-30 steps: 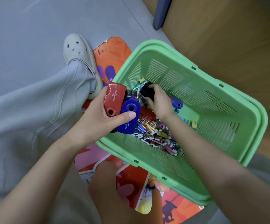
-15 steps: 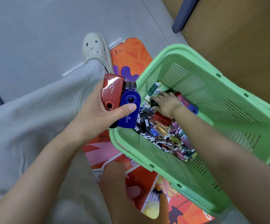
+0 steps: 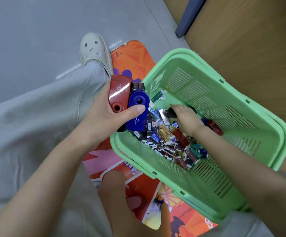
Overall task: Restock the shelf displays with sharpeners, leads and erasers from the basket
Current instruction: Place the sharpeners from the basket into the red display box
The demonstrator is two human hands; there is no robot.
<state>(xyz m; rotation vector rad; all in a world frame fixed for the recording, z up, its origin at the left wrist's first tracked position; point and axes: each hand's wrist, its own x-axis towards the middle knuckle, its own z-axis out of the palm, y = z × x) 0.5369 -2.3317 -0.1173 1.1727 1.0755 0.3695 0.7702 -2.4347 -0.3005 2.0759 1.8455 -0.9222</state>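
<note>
Left hand (image 3: 103, 117), centre-left of frame, grasps a sharpener stack (image 3: 130, 106). The red sharpener (image 3: 119, 93) sits against the palm, the blue sharpener (image 3: 138, 115) in front, a dark sharpener (image 3: 138, 86) behind. The thumb lies across their lower ends. The stack hangs over the left rim of the basket (image 3: 198, 183).

Right hand (image 3: 186, 117), centre frame, is inside the basket. Its fingers are bent down onto a dark item (image 3: 170, 112) on top of the lead boxes (image 3: 166, 141). Fingertips are hidden, so cannot tell if that grip has closed.

Risks:
- The left grip looks full, with smooth shells overlapping and pinned mostly by the thumb. A fourth piece pushed in could squeeze the blue one out, over the rim onto the mat (image 3: 133, 53).
- Digging through the pile could scatter the light boxes.
- Digging could also bury the loose sharpener (image 3: 215, 128) right of the wrist.
</note>
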